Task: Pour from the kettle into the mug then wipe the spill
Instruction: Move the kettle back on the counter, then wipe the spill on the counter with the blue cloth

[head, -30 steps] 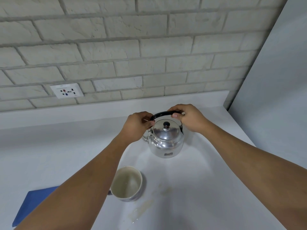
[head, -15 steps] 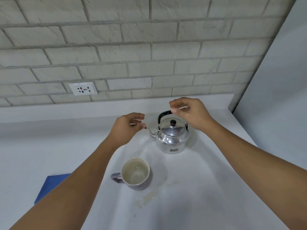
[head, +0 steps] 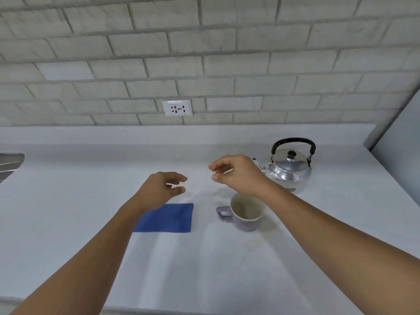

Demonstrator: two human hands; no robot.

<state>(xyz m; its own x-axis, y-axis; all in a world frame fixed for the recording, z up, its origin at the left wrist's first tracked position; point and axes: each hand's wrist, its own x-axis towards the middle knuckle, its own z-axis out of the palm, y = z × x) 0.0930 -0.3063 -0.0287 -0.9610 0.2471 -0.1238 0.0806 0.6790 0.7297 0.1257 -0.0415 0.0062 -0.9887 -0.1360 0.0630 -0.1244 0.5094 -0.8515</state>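
On the counter (head: 68,212), cloth (head: 168,218) left of mug (head: 246,214), kettle (head: 288,169) behind.

No readable text — kettle (head: 289,171) label, wall socket (head: 177,108) markings illegible

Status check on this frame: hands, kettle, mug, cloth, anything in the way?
Left hand and right hand open, empty, above counter. Kettle upright at back right, mug upright, blue cloth flat beside it, untouched. Nothing blocking the cloth.

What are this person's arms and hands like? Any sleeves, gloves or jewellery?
Both forearms are bare right to the frame's edge: no sleeve shows. The left hand and right hand wear no gloves, and no watch, bracelet or ring is visible. Nothing is marked on them.
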